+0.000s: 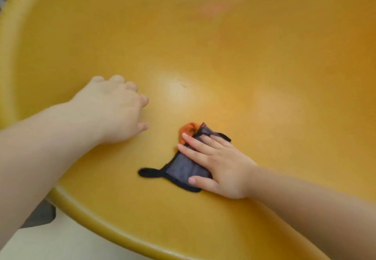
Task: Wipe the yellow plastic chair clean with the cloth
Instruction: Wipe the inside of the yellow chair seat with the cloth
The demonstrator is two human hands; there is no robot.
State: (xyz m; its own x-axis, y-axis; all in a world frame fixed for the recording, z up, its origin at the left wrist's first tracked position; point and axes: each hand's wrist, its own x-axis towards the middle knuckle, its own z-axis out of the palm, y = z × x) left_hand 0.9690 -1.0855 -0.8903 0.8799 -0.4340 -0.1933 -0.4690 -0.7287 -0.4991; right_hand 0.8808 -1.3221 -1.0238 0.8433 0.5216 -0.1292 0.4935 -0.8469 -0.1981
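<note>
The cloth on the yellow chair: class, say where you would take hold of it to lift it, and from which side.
Probably the black tab at the left corner of the cloth, pinched from the left. It sticks out flat on the chair seat, clear of the right hand, which lies flat over much of the rest, fingers straight.

A plastic chair (264,66) in deep mustard yellow shows two paler glossy patches on its seat and a faint pinkish-orange blotch (215,8) higher up. The cloth (183,168) on it is plain greyish purple edged in black, with a black tab (149,173) at one corner and an orange fold (188,130) at the far end. Below, the floor (61,245) is cream, the chair's base (42,213) dark grey.
</note>
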